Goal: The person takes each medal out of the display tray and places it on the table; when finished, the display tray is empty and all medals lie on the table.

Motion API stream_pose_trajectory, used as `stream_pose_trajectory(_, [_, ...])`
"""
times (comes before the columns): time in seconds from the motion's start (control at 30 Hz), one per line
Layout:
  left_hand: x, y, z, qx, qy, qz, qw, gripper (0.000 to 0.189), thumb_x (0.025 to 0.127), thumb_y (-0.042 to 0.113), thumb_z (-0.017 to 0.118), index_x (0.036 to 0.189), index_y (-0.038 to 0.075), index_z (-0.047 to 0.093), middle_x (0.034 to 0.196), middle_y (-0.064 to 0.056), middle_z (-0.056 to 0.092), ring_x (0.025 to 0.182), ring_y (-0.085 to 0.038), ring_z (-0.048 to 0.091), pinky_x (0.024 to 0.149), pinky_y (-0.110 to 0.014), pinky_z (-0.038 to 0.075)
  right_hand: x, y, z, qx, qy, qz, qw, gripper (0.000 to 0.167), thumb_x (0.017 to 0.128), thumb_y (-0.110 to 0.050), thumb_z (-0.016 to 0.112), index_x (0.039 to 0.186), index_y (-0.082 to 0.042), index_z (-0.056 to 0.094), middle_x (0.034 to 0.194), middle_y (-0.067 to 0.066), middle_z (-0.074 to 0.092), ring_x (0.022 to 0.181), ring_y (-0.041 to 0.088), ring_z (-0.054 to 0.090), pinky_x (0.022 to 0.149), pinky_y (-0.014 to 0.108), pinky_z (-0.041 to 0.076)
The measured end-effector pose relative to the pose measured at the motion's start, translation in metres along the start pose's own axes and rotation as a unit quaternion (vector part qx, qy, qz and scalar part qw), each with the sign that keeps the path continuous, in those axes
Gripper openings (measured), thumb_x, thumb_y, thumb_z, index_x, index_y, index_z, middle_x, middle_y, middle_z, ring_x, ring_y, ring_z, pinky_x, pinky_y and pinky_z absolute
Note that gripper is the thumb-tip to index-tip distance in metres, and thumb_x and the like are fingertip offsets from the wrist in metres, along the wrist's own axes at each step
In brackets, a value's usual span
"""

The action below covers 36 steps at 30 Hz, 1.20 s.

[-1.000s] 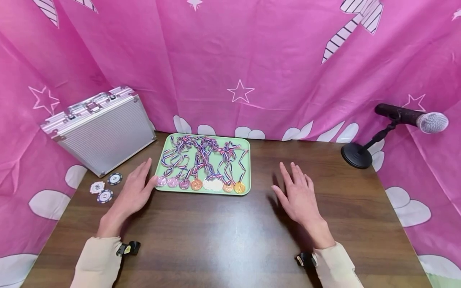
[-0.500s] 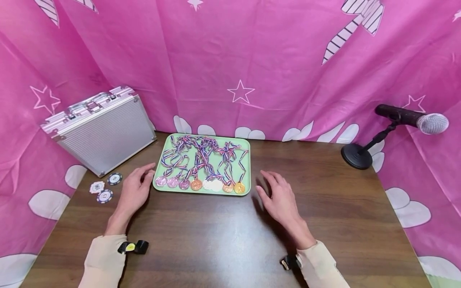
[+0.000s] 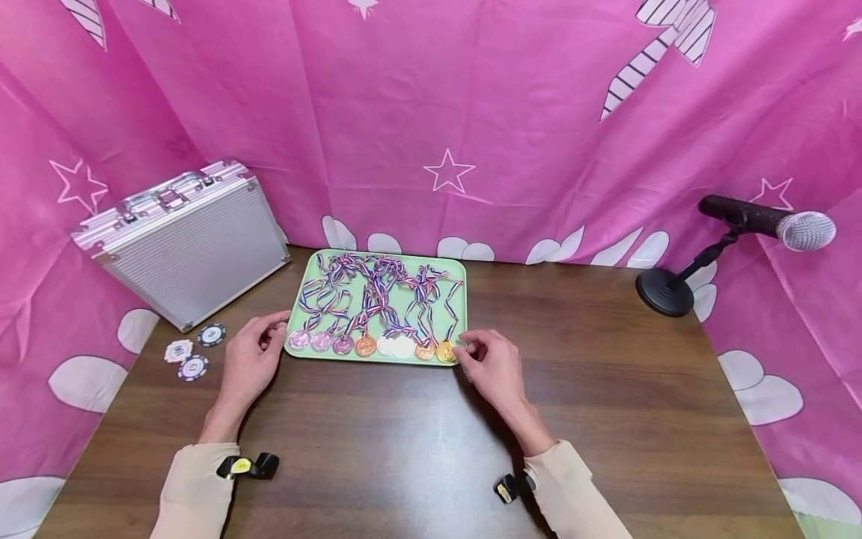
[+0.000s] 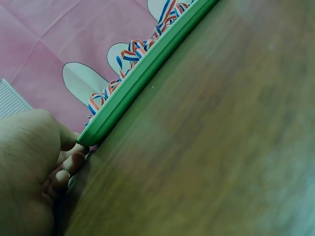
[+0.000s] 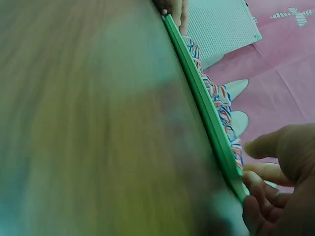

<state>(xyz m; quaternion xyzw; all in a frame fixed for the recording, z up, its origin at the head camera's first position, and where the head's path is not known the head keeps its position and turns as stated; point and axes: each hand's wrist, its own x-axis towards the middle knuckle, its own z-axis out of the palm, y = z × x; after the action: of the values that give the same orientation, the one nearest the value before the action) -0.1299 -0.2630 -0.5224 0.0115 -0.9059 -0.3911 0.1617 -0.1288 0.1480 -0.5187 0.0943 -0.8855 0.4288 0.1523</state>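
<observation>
A light green tray (image 3: 316, 299) lies on the wooden table, with several medals (image 3: 365, 345) along its front edge and striped ribbons (image 3: 380, 288) bunched behind them. At its left edge, my left hand (image 3: 251, 359) pinches the rim; the left wrist view has the thumb at the rim and fingers below it. My right hand (image 3: 496, 367) is by the front right corner, beside the gold medal (image 3: 446, 352). In the right wrist view its bent fingers (image 5: 258, 184) come up to the tray's edge, while the thumb stands apart above the rim.
An aluminium case (image 3: 195, 254) stands at the back left, with three poker chips (image 3: 193, 367) in front of it. At the back right is a microphone (image 3: 761, 217) on a black stand (image 3: 664, 292). A pink curtain (image 3: 525, 135) hangs behind the table.
My right hand has moved left to the tray's right front corner, its fingers bending. The left hand's fingers have curled in at the left rim. The tray stays in place.
</observation>
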Motion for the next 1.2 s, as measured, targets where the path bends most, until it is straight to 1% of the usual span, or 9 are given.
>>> stream_pose_trajectory(0.2, [0.000, -0.002, 0.001, 0.005, -0.001, 0.002, 1.0000, 0.030, 0.112, 0.013, 0.064, 0.137, 0.003, 0.076, 0.106, -0.014, 0.070, 0.090, -0.018, 0.054, 0.075, -0.018, 0.037, 0.007, -0.016, 0.008, -0.066, -0.018, 0.068, 0.9953, 0.029, 0.078, -0.027, 0.101, 0.096, -0.011, 0.086, 0.074, -0.001, 0.061, 0.068, 0.016, 0.056, 0.065, 0.040, 0.047])
stream_pose_trajectory(0.43, [0.000, -0.004, 0.003, 0.005, 0.008, 0.016, 0.9998, 0.029, 0.110, 0.011, 0.065, 0.135, 0.003, 0.077, 0.103, -0.013, 0.070, 0.088, -0.015, 0.054, 0.075, -0.018, 0.037, 0.014, 0.013, 0.030, -0.112, -0.037, 0.110, 0.9870, 0.032, 0.072, -0.042, 0.104, 0.090, -0.024, 0.084, 0.078, -0.009, 0.056, 0.069, 0.014, 0.054, 0.062, 0.034, 0.042])
stream_pose_trajectory(0.6, [0.000, -0.005, 0.003, 0.003, 0.010, 0.016, 0.9998, 0.029, 0.110, 0.011, 0.066, 0.134, 0.003, 0.078, 0.103, -0.013, 0.070, 0.087, -0.012, 0.054, 0.075, -0.016, 0.037, 0.012, 0.013, 0.031, -0.097, -0.034, 0.076, 0.9918, 0.028, 0.078, -0.030, 0.101, 0.093, -0.022, 0.080, 0.086, -0.006, 0.063, 0.072, 0.014, 0.057, 0.065, 0.038, 0.045])
stream_pose_trajectory(0.77, [-0.001, -0.005, 0.001, 0.001, 0.011, 0.010, 0.9999, 0.029, 0.110, 0.012, 0.065, 0.135, 0.004, 0.078, 0.105, -0.013, 0.071, 0.088, -0.014, 0.054, 0.075, -0.016, 0.037, 0.014, -0.019, 0.012, -0.028, -0.057, 0.059, 0.9962, 0.017, 0.088, -0.014, 0.093, 0.094, -0.015, 0.076, 0.080, -0.004, 0.076, 0.065, 0.011, 0.065, 0.064, 0.035, 0.052])
stream_pose_trajectory(0.9, [-0.002, -0.005, 0.002, 0.003, 0.007, 0.004, 1.0000, 0.029, 0.110, 0.012, 0.065, 0.135, 0.004, 0.077, 0.105, -0.013, 0.070, 0.089, -0.016, 0.054, 0.075, -0.017, 0.037, 0.027, -0.043, -0.009, 0.069, -0.075, 0.114, 0.9882, 0.008, 0.093, -0.005, 0.088, 0.096, -0.005, 0.080, 0.078, 0.003, 0.079, 0.064, 0.011, 0.070, 0.063, 0.025, 0.054])
stream_pose_trajectory(0.97, [-0.002, -0.005, 0.002, 0.004, 0.004, 0.000, 1.0000, 0.030, 0.111, 0.013, 0.064, 0.136, 0.004, 0.077, 0.106, -0.013, 0.070, 0.089, -0.016, 0.054, 0.076, -0.019, 0.038, 0.036, -0.049, -0.017, 0.136, -0.075, 0.144, 0.9774, 0.008, 0.094, -0.002, 0.085, 0.100, -0.001, 0.081, 0.080, 0.006, 0.080, 0.065, 0.012, 0.072, 0.061, 0.023, 0.053])
stream_pose_trajectory(1.07, [-0.002, -0.006, 0.002, 0.004, -0.003, -0.007, 1.0000, 0.031, 0.112, 0.014, 0.063, 0.137, 0.003, 0.076, 0.107, -0.014, 0.069, 0.090, -0.017, 0.054, 0.076, -0.022, 0.039, 0.051, -0.060, -0.032, 0.244, -0.066, 0.173, 0.9518, 0.013, 0.096, 0.003, 0.081, 0.108, 0.006, 0.079, 0.083, 0.008, 0.081, 0.063, 0.014, 0.073, 0.059, 0.024, 0.057])
stream_pose_trajectory(1.13, [-0.001, -0.005, 0.002, 0.004, -0.007, -0.009, 0.9999, 0.031, 0.113, 0.015, 0.061, 0.138, 0.003, 0.075, 0.108, -0.015, 0.069, 0.091, -0.019, 0.054, 0.077, -0.023, 0.039, 0.061, -0.070, -0.044, 0.303, -0.054, 0.174, 0.9355, 0.015, 0.097, 0.007, 0.078, 0.112, 0.010, 0.077, 0.084, 0.006, 0.081, 0.063, 0.013, 0.073, 0.060, 0.026, 0.061])
stream_pose_trajectory(1.2, [-0.001, -0.005, 0.002, 0.004, -0.009, -0.010, 0.9999, 0.032, 0.113, 0.016, 0.061, 0.139, 0.003, 0.075, 0.108, -0.015, 0.069, 0.092, -0.020, 0.054, 0.077, -0.024, 0.039, 0.069, -0.081, -0.058, 0.333, -0.042, 0.158, 0.9284, 0.018, 0.097, 0.008, 0.076, 0.114, 0.012, 0.075, 0.083, 0.004, 0.081, 0.062, 0.011, 0.074, 0.063, 0.029, 0.063])
